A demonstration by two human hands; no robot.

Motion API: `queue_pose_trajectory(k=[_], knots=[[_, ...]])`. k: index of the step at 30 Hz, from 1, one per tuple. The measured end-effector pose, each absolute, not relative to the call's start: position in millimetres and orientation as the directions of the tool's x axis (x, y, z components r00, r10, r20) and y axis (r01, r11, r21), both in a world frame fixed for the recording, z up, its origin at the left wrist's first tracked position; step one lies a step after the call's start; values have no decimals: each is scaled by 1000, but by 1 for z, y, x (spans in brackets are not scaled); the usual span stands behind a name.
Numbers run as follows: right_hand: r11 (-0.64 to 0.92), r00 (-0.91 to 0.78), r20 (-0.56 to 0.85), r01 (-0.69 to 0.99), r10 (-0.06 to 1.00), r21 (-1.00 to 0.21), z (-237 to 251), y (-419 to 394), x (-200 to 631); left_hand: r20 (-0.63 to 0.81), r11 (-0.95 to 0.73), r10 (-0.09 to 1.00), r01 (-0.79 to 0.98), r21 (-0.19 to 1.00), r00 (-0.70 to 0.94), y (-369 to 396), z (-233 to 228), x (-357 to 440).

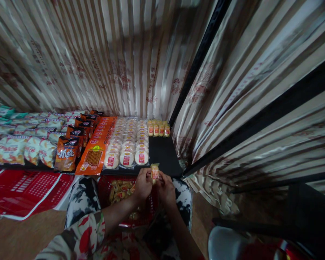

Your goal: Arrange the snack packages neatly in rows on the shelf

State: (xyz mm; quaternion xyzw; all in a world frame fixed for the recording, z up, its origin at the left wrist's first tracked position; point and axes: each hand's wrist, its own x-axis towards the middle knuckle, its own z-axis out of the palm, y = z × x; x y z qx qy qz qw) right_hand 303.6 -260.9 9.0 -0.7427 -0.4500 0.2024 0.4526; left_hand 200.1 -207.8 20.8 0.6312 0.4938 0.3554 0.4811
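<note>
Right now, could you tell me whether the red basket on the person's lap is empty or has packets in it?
Not empty: yellow packets lie inside the red basket, partly hidden behind the left hand.

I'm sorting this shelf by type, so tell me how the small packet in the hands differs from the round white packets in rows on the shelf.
The held packet is small, yellowish and upright, pinched between the left hand and right hand. The round white packets are bigger, disc-shaped and lie flat in neat rows on the black shelf. Both carry red labels.
</note>
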Motion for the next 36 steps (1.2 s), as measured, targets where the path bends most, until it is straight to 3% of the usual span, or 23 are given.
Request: queue_pose_trajectory(k=[14,30,36], knots=[[-216,551,174,570,816,-793,11,-231,328,-71,-3,974,325,946,216,-181,33,233],[-258,622,112,473,775,-843,2,-190,342,-174,114,976,369,922,133,-161,44,264],[-242,614,86,431,785,-869,3,-178,344,-105,35,986,450,892,132,-155,45,271]])
